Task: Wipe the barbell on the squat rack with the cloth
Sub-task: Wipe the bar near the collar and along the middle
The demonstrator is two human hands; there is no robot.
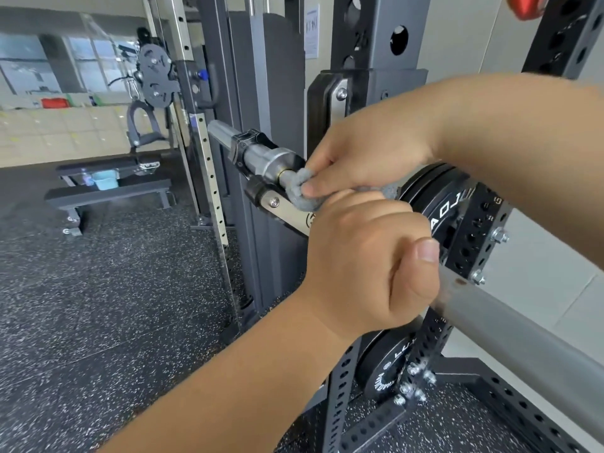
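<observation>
Two bare hands are placed on a smooth grey steel barbell [510, 325], which is rested on the dark, hole-punched squat rack [379, 27] with its long axis run from the near lower right up and away to the left, where the thicker round sleeve [261, 158] is pointed. The left hand [366, 266] is curled in a fist around the barbell, thumb laid on top, while a fuzzy grey cloth [302, 191] is pinched by the bent fingers of the right hand [369, 152] and pressed to the barbell just beside the sleeve.
</observation>
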